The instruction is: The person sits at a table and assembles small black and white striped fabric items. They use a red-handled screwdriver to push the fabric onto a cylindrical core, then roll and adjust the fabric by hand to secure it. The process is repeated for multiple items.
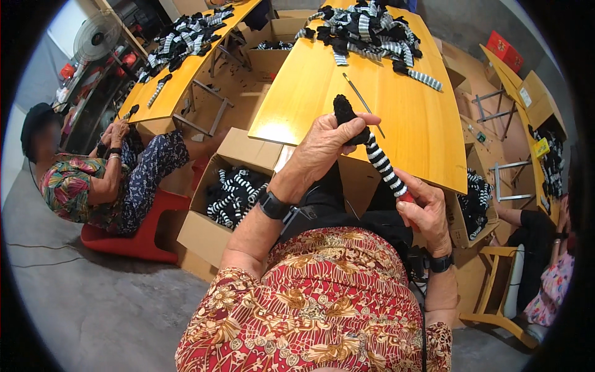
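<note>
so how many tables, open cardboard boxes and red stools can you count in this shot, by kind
yellow wooden tables: 3 (centre table, left table, right table)
open cardboard boxes: 4 (box on the left, far box, box under the table edge, small box on the right)
red stools: 1 (red stool)
total: 8

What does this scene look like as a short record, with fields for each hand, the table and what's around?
left hand: grips the black toe end of a striped sock
right hand: holds the sock's lower end, by something red
table: yellow wood, sock pile at far end, thin rod
floor left: open carton of striped socks
nearby: seated person on a red stool
</note>
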The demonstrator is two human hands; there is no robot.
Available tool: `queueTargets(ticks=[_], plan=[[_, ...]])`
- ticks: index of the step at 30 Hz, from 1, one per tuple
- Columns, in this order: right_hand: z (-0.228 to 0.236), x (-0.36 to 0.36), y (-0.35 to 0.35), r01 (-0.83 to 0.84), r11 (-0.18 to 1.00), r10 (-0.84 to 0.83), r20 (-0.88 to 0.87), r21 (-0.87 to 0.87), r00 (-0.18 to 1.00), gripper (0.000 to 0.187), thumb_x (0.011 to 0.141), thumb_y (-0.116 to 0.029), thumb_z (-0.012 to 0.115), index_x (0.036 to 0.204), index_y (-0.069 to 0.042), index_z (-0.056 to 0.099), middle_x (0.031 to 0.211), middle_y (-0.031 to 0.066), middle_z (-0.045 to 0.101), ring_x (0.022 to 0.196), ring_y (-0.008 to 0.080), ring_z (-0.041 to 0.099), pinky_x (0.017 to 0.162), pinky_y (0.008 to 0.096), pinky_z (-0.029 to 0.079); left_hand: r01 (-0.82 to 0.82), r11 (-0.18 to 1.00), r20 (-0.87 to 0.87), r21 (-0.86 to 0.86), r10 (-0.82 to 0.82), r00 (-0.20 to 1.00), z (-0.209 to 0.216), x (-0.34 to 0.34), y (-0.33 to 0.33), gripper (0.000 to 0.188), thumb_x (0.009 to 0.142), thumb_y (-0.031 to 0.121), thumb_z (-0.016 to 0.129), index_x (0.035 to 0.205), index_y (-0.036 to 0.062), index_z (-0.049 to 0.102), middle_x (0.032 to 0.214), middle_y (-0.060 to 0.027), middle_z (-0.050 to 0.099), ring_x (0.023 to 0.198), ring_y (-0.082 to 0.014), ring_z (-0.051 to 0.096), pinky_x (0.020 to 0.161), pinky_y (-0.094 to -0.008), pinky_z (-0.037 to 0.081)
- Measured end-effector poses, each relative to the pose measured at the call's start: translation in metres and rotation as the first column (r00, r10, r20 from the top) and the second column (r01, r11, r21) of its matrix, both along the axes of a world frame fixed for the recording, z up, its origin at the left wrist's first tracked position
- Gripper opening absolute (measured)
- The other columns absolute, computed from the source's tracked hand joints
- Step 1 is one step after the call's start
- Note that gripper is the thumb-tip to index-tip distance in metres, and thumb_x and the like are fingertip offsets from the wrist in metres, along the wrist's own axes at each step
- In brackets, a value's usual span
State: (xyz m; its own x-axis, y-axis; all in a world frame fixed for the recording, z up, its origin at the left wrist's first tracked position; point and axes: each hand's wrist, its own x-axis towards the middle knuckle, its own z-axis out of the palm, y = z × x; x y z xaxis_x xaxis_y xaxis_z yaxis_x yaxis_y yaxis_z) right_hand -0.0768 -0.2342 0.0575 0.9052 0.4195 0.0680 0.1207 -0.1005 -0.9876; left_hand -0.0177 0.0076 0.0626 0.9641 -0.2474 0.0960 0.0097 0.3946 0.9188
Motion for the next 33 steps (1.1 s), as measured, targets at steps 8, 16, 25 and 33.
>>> queueTargets(ticks=[8, 16, 25, 33], plan=[[-0.011, -0.011, 0.022, 0.164, 0.986, -0.167, 0.131, 0.034, 0.977, 0.049, 0.079, 0.001, 0.061, 0.127, -0.004, 0.058, 0.075, -0.0024, 0.057, 0.057, 0.0034, 0.046, 0.053, 0.0193, 0.041, -0.096, 0.966, 0.158, 0.239, 0.059, 0.986, 0.002, -0.002, -0.002, 0.037, 0.099, 0.034, 0.05, 0.117, 0.0047, 0.063, 0.061, 0.0053, 0.052, 0.051, -0.0016, 0.043, 0.048, -0.0161, 0.034], [-0.007, -0.006, 0.025, 0.154, 0.986, -0.115, 0.417, -0.062, 0.902, 0.049, 0.077, 0.003, 0.062, 0.125, -0.001, 0.058, 0.109, 0.0139, 0.067, 0.09, 0.0117, 0.063, 0.078, 0.0241, 0.05, -0.097, 0.958, 0.143, 0.27, 0.06, 0.988, 0.009, -0.01, 0.002, 0.035, 0.099, 0.031, 0.05, 0.116, 0.0035, 0.064, 0.065, 0.0047, 0.055, 0.058, -0.0028, 0.047, 0.054, -0.0167, 0.038], [-0.012, -0.004, 0.019, 0.137, 0.985, -0.067, 0.496, -0.108, 0.866, 0.054, 0.074, 0.004, 0.061, 0.127, -0.004, 0.058, 0.076, 0.0037, 0.059, 0.061, 0.0087, 0.051, 0.058, 0.0236, 0.044, -0.267, 0.959, 0.184, -0.098, 0.281, 0.942, 0.004, 0.003, 0.013, 0.028, 0.096, 0.016, 0.055, 0.12, 0.0005, 0.059, 0.097, -0.0027, 0.065, 0.087, -0.0088, 0.062, 0.081, -0.0261, 0.052], [-0.02, -0.009, 0.021, 0.144, 0.982, -0.07, 0.472, -0.124, 0.879, 0.055, 0.075, 0.004, 0.062, 0.129, -0.005, 0.056, 0.085, 0.0071, 0.063, 0.067, 0.0102, 0.055, 0.062, 0.0234, 0.046, -0.255, 0.935, 0.072, -0.248, 0.28, 0.957, -0.008, 0.015, 0.014, 0.017, 0.094, 0.014, 0.058, 0.106, 0.0024, 0.062, 0.094, -0.0054, 0.067, 0.086, -0.0135, 0.065, 0.079, -0.0298, 0.055]])
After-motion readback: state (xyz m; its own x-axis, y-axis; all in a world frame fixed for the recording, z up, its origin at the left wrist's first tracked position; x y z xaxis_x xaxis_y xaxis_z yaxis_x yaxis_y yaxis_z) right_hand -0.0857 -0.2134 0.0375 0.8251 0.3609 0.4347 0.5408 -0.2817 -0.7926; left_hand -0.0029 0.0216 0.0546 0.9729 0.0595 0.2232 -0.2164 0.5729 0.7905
